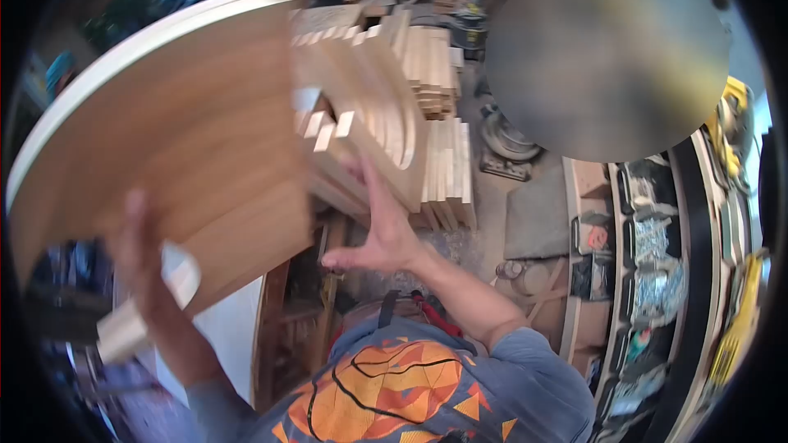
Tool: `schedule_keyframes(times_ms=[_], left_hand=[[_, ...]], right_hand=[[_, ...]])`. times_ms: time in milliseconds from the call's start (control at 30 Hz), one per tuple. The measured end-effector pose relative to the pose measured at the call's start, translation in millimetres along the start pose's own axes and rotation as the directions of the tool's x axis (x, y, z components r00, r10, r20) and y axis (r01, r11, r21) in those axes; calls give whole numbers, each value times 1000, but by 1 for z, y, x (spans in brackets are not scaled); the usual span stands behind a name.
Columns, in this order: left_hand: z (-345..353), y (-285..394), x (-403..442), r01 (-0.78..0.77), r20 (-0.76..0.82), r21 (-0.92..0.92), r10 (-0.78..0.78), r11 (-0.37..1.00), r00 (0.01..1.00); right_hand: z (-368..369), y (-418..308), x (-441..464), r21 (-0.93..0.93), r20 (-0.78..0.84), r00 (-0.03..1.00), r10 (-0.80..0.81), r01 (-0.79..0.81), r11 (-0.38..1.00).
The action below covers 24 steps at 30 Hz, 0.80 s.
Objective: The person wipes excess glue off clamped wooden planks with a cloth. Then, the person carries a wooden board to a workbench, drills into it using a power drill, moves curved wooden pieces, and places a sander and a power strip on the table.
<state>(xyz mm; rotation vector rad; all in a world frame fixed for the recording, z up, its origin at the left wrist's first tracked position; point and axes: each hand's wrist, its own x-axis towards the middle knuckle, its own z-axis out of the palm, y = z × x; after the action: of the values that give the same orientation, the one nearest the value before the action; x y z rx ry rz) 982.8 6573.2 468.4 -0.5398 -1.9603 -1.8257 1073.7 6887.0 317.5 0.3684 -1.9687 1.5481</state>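
Note:
A large curved wooden panel [197,123] with a pale rounded edge fills the left of the view, tilted. My left hand [138,250] lies against its lower face, blurred, with the fingers pointing up; the panel rests in its hold. To the right of the panel, my right hand [382,234] is spread, thumb out to the left and fingers up, with nothing seen in it. Its fingertips are close to a stack of cut wooden pieces [373,98] with curved cutouts; whether they touch is unclear. A short wooden block [123,330] shows below my left hand.
Stacked wooden strips [447,164] stand behind the cut pieces. A round sanding tool [509,143] lies on the floor. Shelves at the right hold bins of hardware [654,291] and yellow tools [733,336]. A white board [234,336] is at the lower left. A blurred disc covers the upper right.

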Motion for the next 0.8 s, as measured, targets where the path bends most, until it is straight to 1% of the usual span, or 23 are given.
schedule_keyframes(times_ms=[33, 67, 100, 133, 167, 200, 233, 300, 333, 400, 433, 467, 500, 533, 567, 600, 633, 667, 700, 733, 767, 800], left_hand=[[48, 24, -13, 100, 105, 49, -104, 994, 989], [96, 46, -26, 199, 219, 117, -220, 973, 951], [137, 61, -40, 271, 323, 186, -320, 944, 891], [173, 72, -52, 311, 397, 243, -387, 919, 832], [204, 75, -57, 314, 532, 100, -317, 944, 785], [229, 65, -67, 177, 534, 113, -211, 978, 819], [252, 66, -70, -22, 549, 239, -116, 971, 828], [293, 77, -77, -130, 572, 270, -50, 954, 819], [312, 81, -80, -130, 565, 267, -46, 955, 824], [335, 83, -83, -56, 658, 452, -290, 890, 695], [333, 87, -87, -62, 664, 446, -284, 893, 692], [324, 92, -90, -214, 762, 345, -140, 914, 633], [314, 95, -96, -348, 844, 217, 4, 912, 537], [289, 102, -106, -607, 752, 96, 342, 789, 563], [259, 137, -108, -691, 639, 155, 462, 706, 615], [220, 125, -113, -521, 399, 282, 395, 806, 828], [182, 112, -117, -279, 76, 283, 268, 918, 960], [144, 100, -121, -92, -218, 156, 125, 983, 968], [120, 91, -95, -419, -357, 477, 606, 772, 711], [125, 64, -64, -401, -149, 64, 406, 914, 902], [129, 48, -51, -210, 105, -276, 246, 938, 963], [157, 50, -44, -94, 123, -200, 120, 975, 985]], right_hand=[[-3, -9, 4, 27, 7, 999, -45, 45, 999], [-15, -17, 1, 123, 86, 989, 123, -133, 983], [-28, -8, -14, 306, 68, 944, 323, -328, 894], [-40, 11, -37, 454, 111, 852, 512, -502, 736], [-55, 25, -51, 529, -53, 879, 473, -377, 760], [-74, 23, -60, 600, -103, 898, 428, -287, 747], [-90, 81, -84, 667, -156, 936, 315, -136, 733], [-97, 43, -83, 732, -322, 889, 325, 16, 681], [-105, 45, -91, 730, -317, 893, 319, 15, 683], [-119, 58, -100, 873, -185, 873, 452, -66, 483], [-122, 49, -97, 870, -193, 872, 449, -59, 489], [-122, 35, -90, 890, -160, 855, 493, -91, 448], [-126, 27, -88, 904, -136, 830, 542, -119, 410], [-133, 41, -89, 898, -177, 821, 543, -91, 430], [-141, 68, -92, 894, -180, 813, 554, -100, 437], [-148, 92, -99, 890, -190, 798, 572, -105, 443], [-152, 103, -101, 880, -249, 776, 580, -68, 470], [-152, 109, -101, 888, -213, 776, 593, -100, 450], [-149, 116, -105, 897, -180, 771, 611, -127, 424], [-151, 131, -118, 883, -283, 714, 640, -67, 465], [-152, 153, -124, 894, -234, 698, 677, -120, 433], [-152, 173, -127, 900, -180, 688, 703, -172, 400]])
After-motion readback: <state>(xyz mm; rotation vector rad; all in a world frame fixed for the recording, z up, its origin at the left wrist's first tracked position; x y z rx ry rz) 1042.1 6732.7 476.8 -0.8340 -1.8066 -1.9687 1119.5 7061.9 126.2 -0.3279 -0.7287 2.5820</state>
